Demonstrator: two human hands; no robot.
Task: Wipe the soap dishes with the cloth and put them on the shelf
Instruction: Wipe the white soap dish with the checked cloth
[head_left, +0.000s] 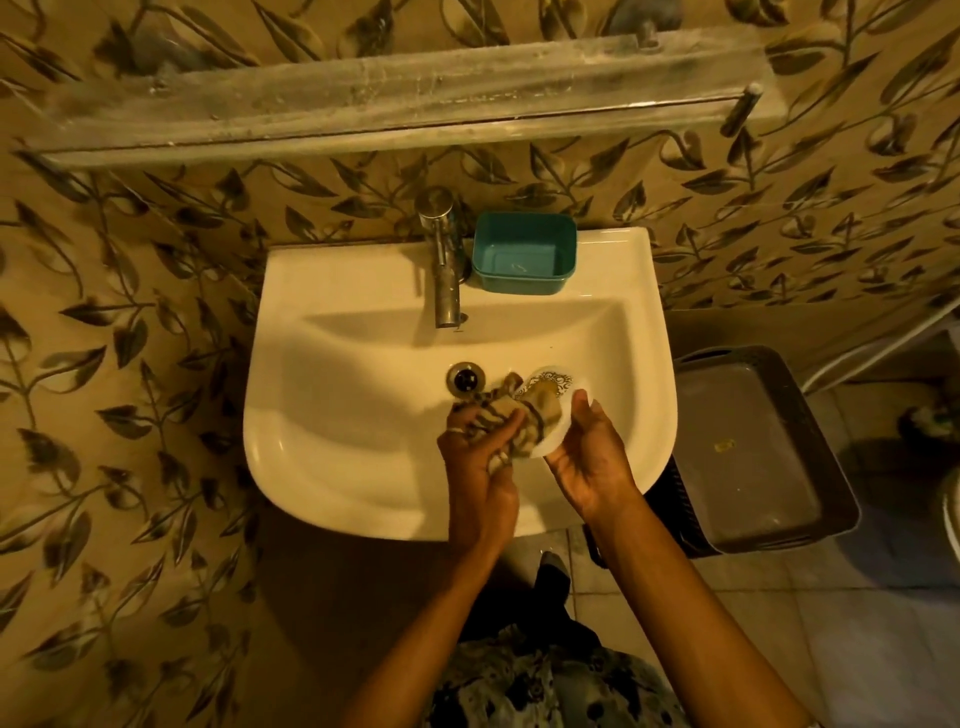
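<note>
Over the white sink (322, 415), my right hand (592, 457) holds a white round soap dish (563, 387) with a dark pattern inside, tilted toward me. My left hand (478, 457) grips a striped cloth (519, 421) and presses it into the dish. A teal rectangular soap dish (524, 254) stands on the sink's back ledge, right of the tap. Above, a dusty glass shelf (395, 98) runs along the wall with nothing on it.
A metal tap (441, 260) rises at the back middle of the sink, with the drain (466, 378) just beyond my left hand. A dark plastic bin with a grey lid (753, 447) stands right of the sink. Leaf-patterned tiles cover the wall.
</note>
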